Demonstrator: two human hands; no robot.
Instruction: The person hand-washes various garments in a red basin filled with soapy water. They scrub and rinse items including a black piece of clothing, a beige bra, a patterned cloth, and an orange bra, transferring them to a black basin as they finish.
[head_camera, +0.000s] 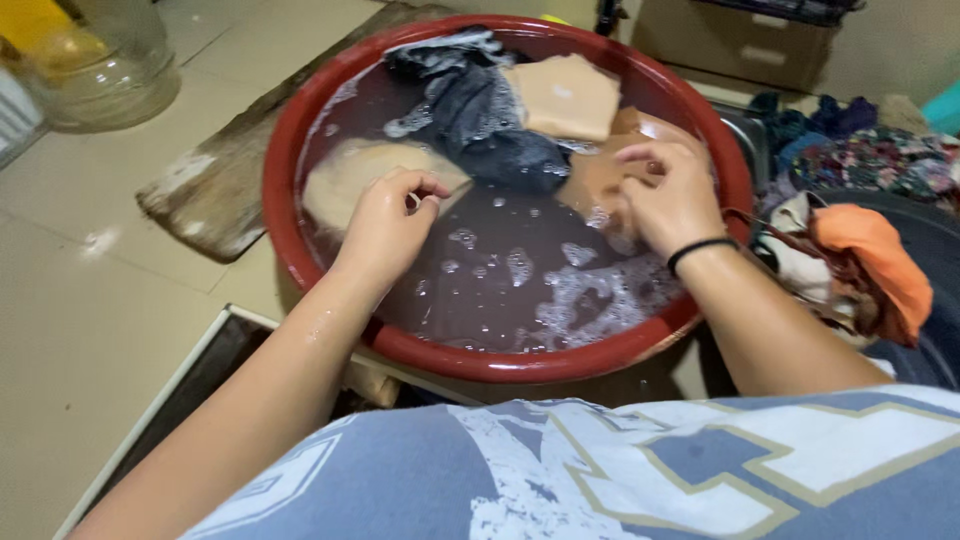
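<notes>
Gripping beige cloth (600, 185) — right hand (672, 200) fingers half submerged, murky water (500, 270).

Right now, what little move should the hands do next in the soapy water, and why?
Probably rub the tan cloth between both hands. The right hand already grips it at the water's surface, and the left hand pinches the beige cloth nearby. Suds float in the red basin.

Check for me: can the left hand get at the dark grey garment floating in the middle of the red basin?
Probably yes. The left hand is already over the water of the red basin, beside the dark grey garment. Only open soapy water and a beige cloth lie between them.
</notes>
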